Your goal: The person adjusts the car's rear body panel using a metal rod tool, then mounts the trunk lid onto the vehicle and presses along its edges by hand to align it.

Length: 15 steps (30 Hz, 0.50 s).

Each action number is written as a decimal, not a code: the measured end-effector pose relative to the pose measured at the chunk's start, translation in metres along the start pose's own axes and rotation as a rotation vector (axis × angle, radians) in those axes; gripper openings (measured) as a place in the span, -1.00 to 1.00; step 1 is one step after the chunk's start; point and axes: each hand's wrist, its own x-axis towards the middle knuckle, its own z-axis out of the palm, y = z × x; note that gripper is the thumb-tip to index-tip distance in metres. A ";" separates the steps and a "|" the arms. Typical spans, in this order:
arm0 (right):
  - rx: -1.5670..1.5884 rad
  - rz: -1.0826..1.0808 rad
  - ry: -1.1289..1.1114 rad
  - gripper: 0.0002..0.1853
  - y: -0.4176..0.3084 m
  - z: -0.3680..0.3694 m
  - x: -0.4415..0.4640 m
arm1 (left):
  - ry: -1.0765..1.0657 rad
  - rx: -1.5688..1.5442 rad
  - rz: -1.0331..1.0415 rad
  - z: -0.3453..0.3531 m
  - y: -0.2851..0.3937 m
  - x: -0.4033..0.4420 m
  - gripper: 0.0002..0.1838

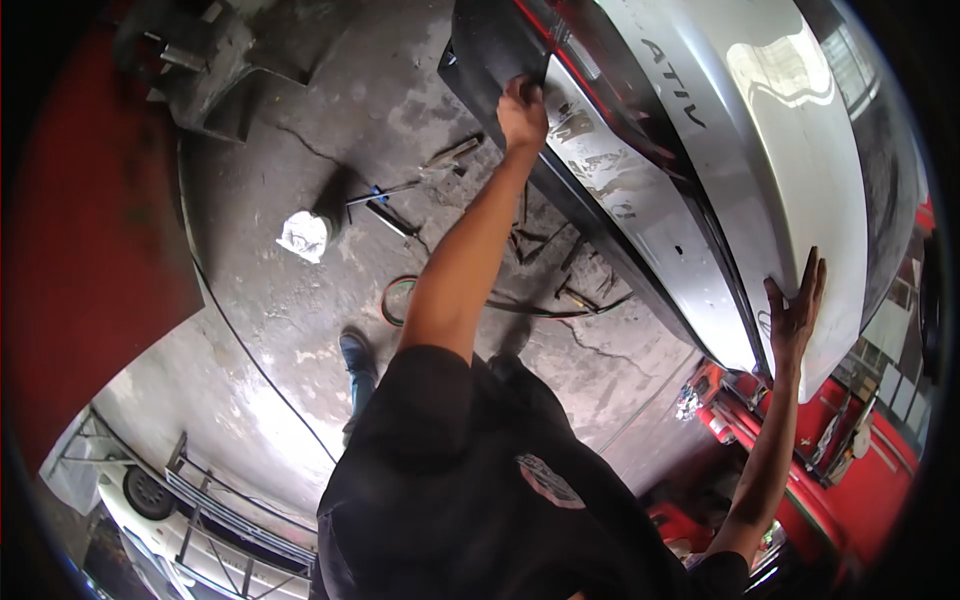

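Note:
The rear of a silver car, with a trunk lid (770, 150) lettered "ATIV", fills the upper right. Below a dark trim strip runs a lower silver panel (655, 235) with blotchy, scuffed grey patches (590, 155). At the upper end of that panel, next to the dark bumper (480, 50), is my left hand (523, 112). Its fingers are curled closed over something small and dark that I cannot make out. Farther down the car, my right hand (795, 315) rests on the silver trunk lid with fingers stretched out, holding nothing.
Scattered tools (455, 152) and a hose (520, 308) lie on the concrete floor by the bumper. A white crumpled bundle (303, 236) sits to the left. A long cable (235, 335) crosses the floor. Red equipment (810, 480) stands at lower right, a metal frame (235, 540) at lower left.

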 end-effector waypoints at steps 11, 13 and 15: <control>-0.016 0.054 0.079 -0.14 -0.001 0.003 -0.003 | -0.286 0.163 0.407 0.008 0.020 -0.024 -0.09; -0.034 0.058 0.076 -0.14 0.001 0.004 -0.005 | -0.319 0.164 0.381 0.002 0.022 -0.025 -0.08; -0.041 0.063 0.081 -0.14 -0.001 0.003 -0.005 | -0.313 0.140 0.344 0.008 0.026 -0.028 -0.07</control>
